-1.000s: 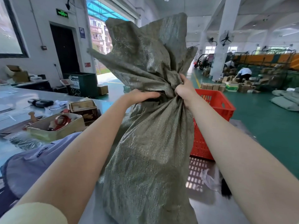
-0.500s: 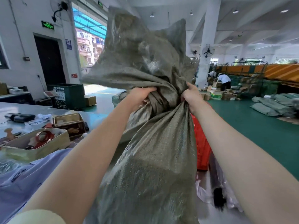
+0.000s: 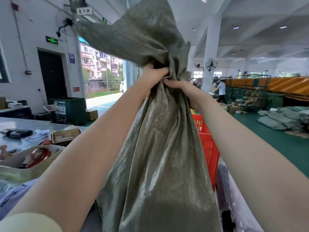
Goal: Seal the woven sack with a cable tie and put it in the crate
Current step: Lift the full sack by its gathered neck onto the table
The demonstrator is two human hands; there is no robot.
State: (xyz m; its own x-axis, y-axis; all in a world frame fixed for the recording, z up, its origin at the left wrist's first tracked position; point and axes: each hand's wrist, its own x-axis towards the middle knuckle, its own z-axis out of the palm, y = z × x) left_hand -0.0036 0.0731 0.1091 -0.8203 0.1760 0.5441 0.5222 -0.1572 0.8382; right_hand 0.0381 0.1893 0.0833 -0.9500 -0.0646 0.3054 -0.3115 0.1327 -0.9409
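While looking down along both bare forearms, seeing the woven sack held up high by the neck. Grey-green, body hanging long & slack down the middle of the view. Bottom cut off by the frame, so can't tell if resting on anything.

Left hand wrapped tight round the bunched neck, fingers curled right into the folds. Right hand just under it & touching, also clamped on the neck from the right side, fingertips dug into the fabric. So both fists full of sack, firm grip on each. Loose top flaring out wide above the fists, up & to the left, past the top edge.

Red plastic crate sitting behind the sack on the right, mostly hidden by it, only one slotted side + a bit of rim showing. Sack def not inside it, hanging in front.

Left side: metal table w/ a shallow tray holding red tape rolls, smaller brown box behind that. Dark green bin by the open doorway.

Further off on the right: pile of stuffed sacks on the green floor, person in a white shirt near some orange panels, white pillar w/ a fan on it.
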